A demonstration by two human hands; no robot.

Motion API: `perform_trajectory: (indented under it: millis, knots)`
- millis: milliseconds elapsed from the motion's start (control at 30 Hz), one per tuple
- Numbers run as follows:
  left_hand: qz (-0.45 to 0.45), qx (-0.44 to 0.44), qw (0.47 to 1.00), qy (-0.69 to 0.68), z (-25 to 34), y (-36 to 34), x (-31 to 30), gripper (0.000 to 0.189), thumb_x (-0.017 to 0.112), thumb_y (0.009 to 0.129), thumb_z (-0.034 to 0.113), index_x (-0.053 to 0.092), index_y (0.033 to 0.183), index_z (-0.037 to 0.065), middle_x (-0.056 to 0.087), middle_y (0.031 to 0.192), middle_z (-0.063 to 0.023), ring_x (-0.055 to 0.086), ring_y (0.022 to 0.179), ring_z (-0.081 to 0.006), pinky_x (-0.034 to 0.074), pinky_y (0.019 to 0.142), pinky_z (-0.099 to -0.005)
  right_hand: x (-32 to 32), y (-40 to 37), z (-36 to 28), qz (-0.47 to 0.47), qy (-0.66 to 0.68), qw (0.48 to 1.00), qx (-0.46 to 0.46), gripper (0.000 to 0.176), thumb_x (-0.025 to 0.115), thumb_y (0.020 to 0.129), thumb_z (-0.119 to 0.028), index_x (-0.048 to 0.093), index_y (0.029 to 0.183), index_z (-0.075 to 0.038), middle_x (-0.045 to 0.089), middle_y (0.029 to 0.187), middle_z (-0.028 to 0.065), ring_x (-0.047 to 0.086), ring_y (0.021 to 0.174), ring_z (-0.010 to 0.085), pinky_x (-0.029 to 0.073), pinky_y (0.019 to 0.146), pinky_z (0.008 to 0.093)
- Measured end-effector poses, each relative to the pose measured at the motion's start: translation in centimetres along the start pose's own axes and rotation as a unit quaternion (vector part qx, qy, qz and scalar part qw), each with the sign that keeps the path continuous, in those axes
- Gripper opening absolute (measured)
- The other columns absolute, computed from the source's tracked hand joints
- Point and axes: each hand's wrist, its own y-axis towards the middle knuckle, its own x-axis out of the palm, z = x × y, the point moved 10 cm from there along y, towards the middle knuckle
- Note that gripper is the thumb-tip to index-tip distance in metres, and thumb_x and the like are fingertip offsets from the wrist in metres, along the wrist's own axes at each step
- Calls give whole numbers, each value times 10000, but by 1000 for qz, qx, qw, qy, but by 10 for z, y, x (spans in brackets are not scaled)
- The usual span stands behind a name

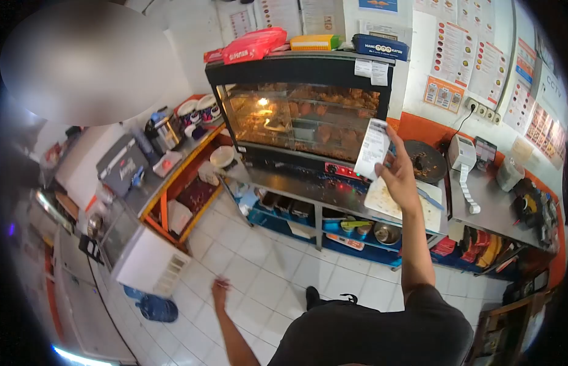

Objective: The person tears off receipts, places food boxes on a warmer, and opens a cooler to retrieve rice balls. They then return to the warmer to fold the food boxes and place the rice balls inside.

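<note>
Raised in front of the heated display case, my right hand [395, 169] grips a white paper receipt [372, 148] between thumb and fingers, its printed side facing me. Behind the receipt, the glass case [296, 116] holds fried food on lit shelves. Below that hand lies a white cutting board [388, 204] with crumbs, and a blue-handled knife [429, 198] rests at its right side. Low on the left, over the tiled floor, hangs my left hand [220, 288]; its small, slightly blurred fingers look loosely apart, with nothing visible in them.
A dark pan [425, 161] sits right of the case. Farther right, a receipt printer [463, 152] trails a paper strip [470, 189]. A white chest freezer [153, 259] and blue water jug [157, 308] stand on the left. Packages [253, 44] lie atop the case.
</note>
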Motion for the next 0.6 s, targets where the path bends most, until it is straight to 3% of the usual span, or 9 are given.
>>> perform_trajectory:
  millis: [33, 67, 100, 167, 233, 300, 433, 500, 600]
  knots:
    - [-4, -114, 987, 110, -15, -11, 24, 219, 431, 978, 151, 615, 1032, 46, 685, 894, -71, 650, 777, -172, 526, 624, -312, 4, 27, 2, 5, 10, 1000, -27, 820, 467, 772, 186, 224, 1510, -75, 357, 1434, 90, 525, 1074, 149, 468, 861, 260]
    - [-118, -126, 977, 127, -120, -2, 38, 275, 418, 995, 223, 624, 1005, 41, 692, 941, -93, 662, 822, -198, 538, 654, -347, 9, 54, 4, 10, 20, 998, -55, 838, 465, 772, 178, 189, 1521, -80, 352, 1444, 104, 531, 1126, 172, 463, 901, 279]
    - [-53, -250, 965, -52, -131, -39, 58, 246, 473, 975, 210, 646, 996, 37, 704, 910, -115, 676, 785, -212, 549, 658, -359, 9, 83, 11, 18, -2, 997, -79, 849, 477, 758, 164, 190, 1521, -75, 354, 1446, 112, 518, 1185, 202, 447, 944, 295]
    - [-79, -324, 943, 2, -160, -76, 72, 245, 477, 970, 214, 647, 992, 39, 701, 908, -122, 672, 796, -222, 543, 675, -365, 14, 138, 11, 63, -62, 983, -158, 866, 479, 748, 178, 205, 1524, -92, 552, 1201, 82, 555, 982, 121, 471, 751, 255]
    - [-93, -389, 917, 15, -171, -94, 82, 244, 481, 964, 218, 648, 989, 41, 698, 906, -128, 667, 807, -233, 538, 692, -371, 12, 193, 35, 66, -114, 982, -138, 845, 489, 749, 151, 228, 1514, -94, 527, 1245, 89, 568, 939, 118, 480, 690, 255]
    - [-91, -426, 900, 19, -169, -85, 80, 244, 485, 959, 222, 649, 985, 43, 695, 904, -135, 662, 817, -243, 532, 710, -377, 11, 239, 52, 81, -99, 982, -138, 810, 500, 757, 118, 255, 1501, -89, 461, 1343, 89, 580, 898, 122, 495, 658, 260]
    - [-94, -455, 885, 29, -169, -23, 79, 243, 494, 948, 230, 651, 978, 48, 688, 900, -148, 653, 839, -263, 520, 744, -389, 9, 313, 80, 86, -256, 948, -171, 731, 604, 732, -9, 361, 1421, 18, 467, 1313, 189, 524, 1170, 277, 416, 986, 318]
    - [-104, -457, 883, 36, -173, 17, 80, 242, 498, 942, 234, 652, 974, 50, 685, 898, -155, 648, 850, -273, 515, 761, -395, 6, 320, 88, 94, -314, 935, -135, 677, 590, 796, 41, 371, 1435, -20, 485, 1301, 125, 575, 829, 158, 495, 745, 297]
    - [-125, -453, 882, 43, -182, 85, 83, 242, 504, 934, 240, 653, 968, 53, 681, 895, -165, 641, 866, -288, 506, 786, -404, 2, 331, 93, 116, -367, 920, -72, 589, 635, 842, -62, 430, 1391, -2, 509, 1252, 137, 579, 833, 192, 485, 788, 328]
